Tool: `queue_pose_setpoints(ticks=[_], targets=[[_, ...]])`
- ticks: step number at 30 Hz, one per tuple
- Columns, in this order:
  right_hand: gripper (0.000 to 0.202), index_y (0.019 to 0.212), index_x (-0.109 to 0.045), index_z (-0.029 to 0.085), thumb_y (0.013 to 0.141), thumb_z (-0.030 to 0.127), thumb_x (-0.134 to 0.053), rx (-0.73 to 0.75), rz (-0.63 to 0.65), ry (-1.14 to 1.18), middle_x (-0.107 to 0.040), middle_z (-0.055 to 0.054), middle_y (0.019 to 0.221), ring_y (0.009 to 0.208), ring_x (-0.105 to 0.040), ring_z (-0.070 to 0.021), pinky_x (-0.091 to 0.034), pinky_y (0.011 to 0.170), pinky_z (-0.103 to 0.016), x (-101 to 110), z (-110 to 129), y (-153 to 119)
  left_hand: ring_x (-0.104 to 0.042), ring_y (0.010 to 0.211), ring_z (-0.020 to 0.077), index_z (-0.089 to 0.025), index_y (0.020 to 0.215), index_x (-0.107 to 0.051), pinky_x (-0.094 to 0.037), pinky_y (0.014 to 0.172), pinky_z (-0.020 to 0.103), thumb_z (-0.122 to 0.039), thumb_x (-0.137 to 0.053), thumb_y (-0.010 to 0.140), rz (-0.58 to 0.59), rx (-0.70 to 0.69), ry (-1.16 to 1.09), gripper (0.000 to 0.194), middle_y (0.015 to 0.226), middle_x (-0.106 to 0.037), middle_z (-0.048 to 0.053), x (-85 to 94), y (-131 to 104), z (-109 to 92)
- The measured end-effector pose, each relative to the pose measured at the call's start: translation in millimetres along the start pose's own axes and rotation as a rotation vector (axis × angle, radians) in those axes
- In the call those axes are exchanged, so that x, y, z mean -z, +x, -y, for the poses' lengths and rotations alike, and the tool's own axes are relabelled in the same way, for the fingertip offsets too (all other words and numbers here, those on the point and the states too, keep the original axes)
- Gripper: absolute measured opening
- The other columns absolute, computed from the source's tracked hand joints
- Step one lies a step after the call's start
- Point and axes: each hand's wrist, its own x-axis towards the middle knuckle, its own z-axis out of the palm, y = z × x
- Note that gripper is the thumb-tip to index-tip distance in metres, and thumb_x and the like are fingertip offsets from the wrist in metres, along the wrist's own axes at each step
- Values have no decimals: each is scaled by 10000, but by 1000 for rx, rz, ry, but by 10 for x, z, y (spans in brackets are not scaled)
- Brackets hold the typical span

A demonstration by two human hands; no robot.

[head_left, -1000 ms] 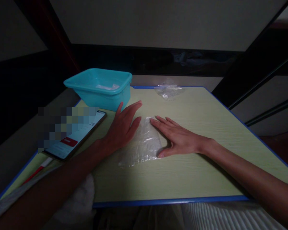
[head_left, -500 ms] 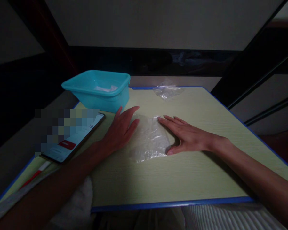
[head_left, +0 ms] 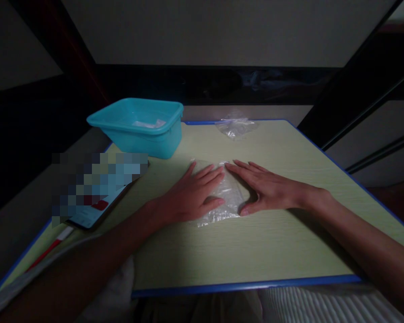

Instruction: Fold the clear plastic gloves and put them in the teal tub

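Note:
A clear plastic bag (head_left: 231,194) lies flat and slightly wrinkled on the table. Across its left part rests my left hand (head_left: 197,190), palm down with the fingers spread, covering much of the plastic. My right hand (head_left: 264,186) is open at the bag's right side, its index fingertip and thumb touching the edge. Nothing is gripped by either hand.
A turquoise plastic basin (head_left: 148,139) with something whitish inside stands at the table's back left. Another clear bag (head_left: 235,128) lies at the far edge. A phone (head_left: 87,215) with a red and white cable (head_left: 52,246) is at left. The table (head_left: 239,255) has a blue rim.
My left hand has moved right from beside the bag onto it, lying flat. My right hand and the bag have shifted slightly to the right.

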Motion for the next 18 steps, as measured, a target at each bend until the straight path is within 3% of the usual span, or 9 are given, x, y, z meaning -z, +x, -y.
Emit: queue_pose_setpoints(ticks=[6,18], targets=[[1120,1449,-127,69,654,739,-543,13,-28,10,-204,-233,1477,1375,-94,-358,-127,1096,-560,-13,-12,-10,-144,1389,298,-133,1394,-291,-75,1086,566,-519,-407,869,38,36,53,662,1502,-201,143,-49,-28,38],[1140,1453,-109,71,646,754,-533,-39,19,26,-147,-220,1496,1378,-50,-360,-81,1107,-544,10,12,-11,-59,1386,360,-145,1434,-202,-142,1076,548,-593,-490,804,130,126,114,825,1521,-109,148,24,-159,161]])
